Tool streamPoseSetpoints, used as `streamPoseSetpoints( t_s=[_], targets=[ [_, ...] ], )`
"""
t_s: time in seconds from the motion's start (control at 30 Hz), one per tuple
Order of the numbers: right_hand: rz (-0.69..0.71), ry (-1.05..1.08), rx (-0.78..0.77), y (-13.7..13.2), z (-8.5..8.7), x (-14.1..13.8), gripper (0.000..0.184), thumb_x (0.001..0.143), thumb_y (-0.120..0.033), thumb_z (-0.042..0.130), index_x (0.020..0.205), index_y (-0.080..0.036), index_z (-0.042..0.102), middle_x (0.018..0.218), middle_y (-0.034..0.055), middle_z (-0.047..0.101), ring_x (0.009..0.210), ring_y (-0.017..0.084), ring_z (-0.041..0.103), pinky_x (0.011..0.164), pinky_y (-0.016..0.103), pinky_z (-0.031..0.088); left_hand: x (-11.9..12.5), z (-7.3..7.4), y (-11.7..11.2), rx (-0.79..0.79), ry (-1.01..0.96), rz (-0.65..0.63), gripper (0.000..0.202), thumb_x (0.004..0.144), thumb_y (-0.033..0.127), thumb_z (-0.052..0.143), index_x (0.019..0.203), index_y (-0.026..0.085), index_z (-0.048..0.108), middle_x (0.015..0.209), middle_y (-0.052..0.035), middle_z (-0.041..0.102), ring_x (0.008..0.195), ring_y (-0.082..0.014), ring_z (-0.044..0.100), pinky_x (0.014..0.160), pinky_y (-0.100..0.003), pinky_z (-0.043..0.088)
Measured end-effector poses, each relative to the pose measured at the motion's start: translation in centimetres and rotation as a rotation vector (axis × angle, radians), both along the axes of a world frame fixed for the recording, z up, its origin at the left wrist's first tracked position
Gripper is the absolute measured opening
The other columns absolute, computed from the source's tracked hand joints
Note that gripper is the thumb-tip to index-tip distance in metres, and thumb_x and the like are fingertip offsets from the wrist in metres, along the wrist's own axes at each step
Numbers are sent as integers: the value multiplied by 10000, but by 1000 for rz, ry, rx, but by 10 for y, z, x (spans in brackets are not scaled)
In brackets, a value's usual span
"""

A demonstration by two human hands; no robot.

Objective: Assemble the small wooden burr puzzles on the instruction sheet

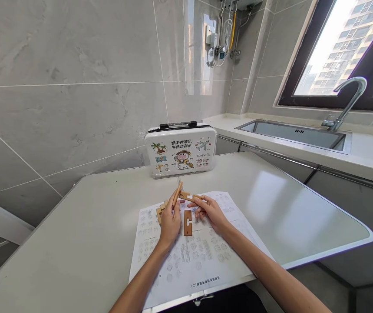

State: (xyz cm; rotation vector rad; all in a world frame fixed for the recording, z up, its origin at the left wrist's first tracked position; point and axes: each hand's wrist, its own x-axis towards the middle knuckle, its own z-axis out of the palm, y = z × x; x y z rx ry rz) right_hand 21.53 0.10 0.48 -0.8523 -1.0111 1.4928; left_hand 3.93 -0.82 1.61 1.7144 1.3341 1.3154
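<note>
My left hand is closed on a slim wooden puzzle stick that tilts up and away from me. My right hand pinches a notched wooden puzzle piece, and its near end touches the stick. Both hands hover over a printed instruction sheet lying on the white table. A third notched wooden piece lies flat on the sheet between my hands. More wooden pieces sit just left of my left hand, partly hidden by it.
A white tin case with cartoon pictures and the word TRAVEL stands upright at the table's far edge against the tiled wall. To the right a counter holds a steel sink with a curved tap under a window.
</note>
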Motion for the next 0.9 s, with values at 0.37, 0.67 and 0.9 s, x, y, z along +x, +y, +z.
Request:
streamPoseSetpoints(
  t_s=[0.37, 0.67, 0.9],
  targets=[
    [94, 41, -43, 0, 0, 2, 410, 877, -540, 786, 1006, -172, 660, 1018, 121, 807, 555, 121, 683, 440, 208, 400, 1, -3, 1, 35, 23, 4, 490, 1075, 426, 458, 1548, 308, 504, 1352, -75, 710, 1157, -237, 692, 1052, -390, 508],
    [128, -75, 48, 2, 0, 1, 515, 884, -635, 714, 1018, -137, 712, 873, 97, 791, 492, 96, 622, 432, 205, 362, 2, 3, -2, 17, 9, -47, 485, 1084, 422, 427, 1539, 274, 505, 1229, -82, 736, 1129, -227, 688, 1054, -394, 497],
    [234, -179, 131, -1, 0, -2, 554, 924, -673, 628, 1043, -138, 706, 735, 49, 749, 436, 98, 584, 420, 211, 338, 0, 0, 1, 87, 23, -8, 477, 1092, 464, 392, 1483, 261, 575, 1207, -90, 744, 1098, -236, 687, 1045, -418, 509]
  ],
)
